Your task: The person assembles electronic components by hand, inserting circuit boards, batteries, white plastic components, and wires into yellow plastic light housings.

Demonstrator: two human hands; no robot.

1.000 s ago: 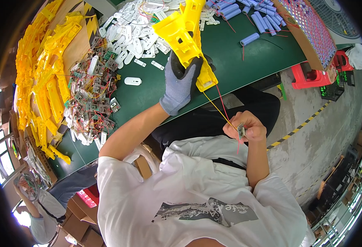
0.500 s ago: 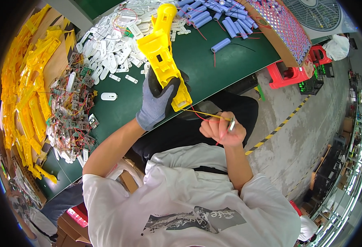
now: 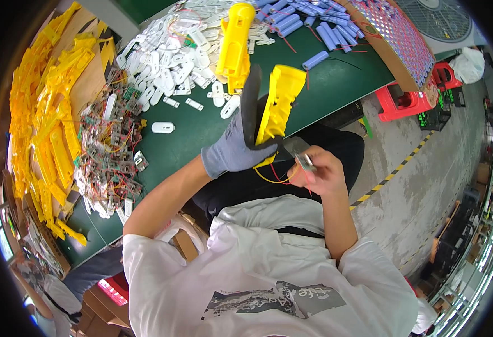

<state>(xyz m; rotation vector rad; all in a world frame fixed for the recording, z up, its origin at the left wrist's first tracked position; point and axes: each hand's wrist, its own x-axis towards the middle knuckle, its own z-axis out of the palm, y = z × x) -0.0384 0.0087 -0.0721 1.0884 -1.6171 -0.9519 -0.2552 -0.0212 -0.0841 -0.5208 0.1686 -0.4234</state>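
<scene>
My left hand (image 3: 232, 143), in a grey glove with dark fingers, grips a yellow plastic shell (image 3: 283, 101) near its lower end. The shell tilts up to the right, and its hollow, ribbed side shows. My bare right hand (image 3: 325, 175) pinches a small circuit board (image 3: 305, 163) below and right of the shell. A thin yellow wire (image 3: 269, 178) and a red one loop between the board and the shell's lower end; where they attach is hidden. Beyond my left hand, a second yellow shell (image 3: 236, 48) lies on the heap of white plastic pieces (image 3: 173, 64).
Blue cylindrical cells (image 3: 316, 60) lie at the back of the green table (image 3: 182, 147), beside a cardboard box (image 3: 381, 42) of cells. Wired circuit boards (image 3: 109, 151) and yellow shells (image 3: 50, 123) are heaped at left. Red stools (image 3: 400, 101) stand to the right.
The held shell has swung right and away from the second shell, which now shows more fully. The wires have gone from taut to slack, and the circuit board has turned in my right hand.
</scene>
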